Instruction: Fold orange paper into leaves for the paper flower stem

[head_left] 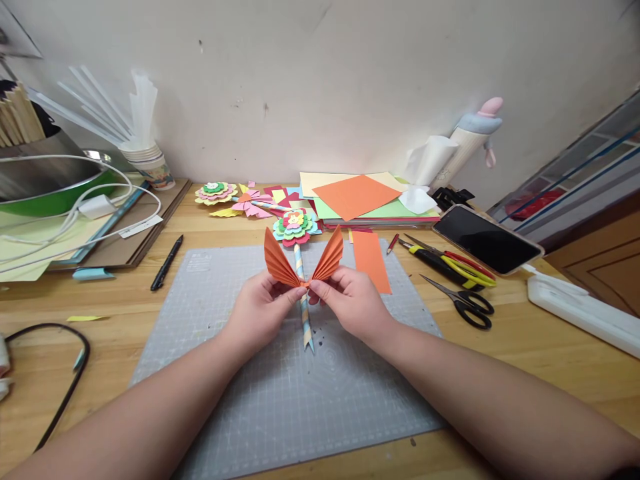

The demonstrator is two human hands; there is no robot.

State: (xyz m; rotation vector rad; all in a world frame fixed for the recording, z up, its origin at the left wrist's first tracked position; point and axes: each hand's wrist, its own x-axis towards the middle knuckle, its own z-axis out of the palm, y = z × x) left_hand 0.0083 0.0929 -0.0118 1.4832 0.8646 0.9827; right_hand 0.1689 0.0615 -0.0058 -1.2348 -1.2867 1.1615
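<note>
So, pleated orange paper: around the middle of the cutting mat, narrow waist lying across the striped stem; one pleated wing fans out to each side, making a V that opens away from the wearer.
Stem axis: runs fore and aft, far end leaning slightly left. Paper flower at that far end, pointed tip toward the wearer.
Crossing: waist sits between flower and tip, in front of the stem as seen from here. Whether the paper passes behind the stem too, can't tell.
Left hand: grip clamped on the paper, left of the waist; thumb tip reaches the stem's line, so this is the nearer hand.
Right hand: grip clamped on the paper, right of the waist; thumb tip just right of the stem.
Key relation: waist to stem axis, roughly square by my read, with a hand on either side.
Stem height: flat on the mat or slightly lifted, can't tell.
Orange strip: just beyond the right hand, partly on the mat.
Bench: pen on the left, black-handled scissors on the right, both well apart from the hands.
</note>
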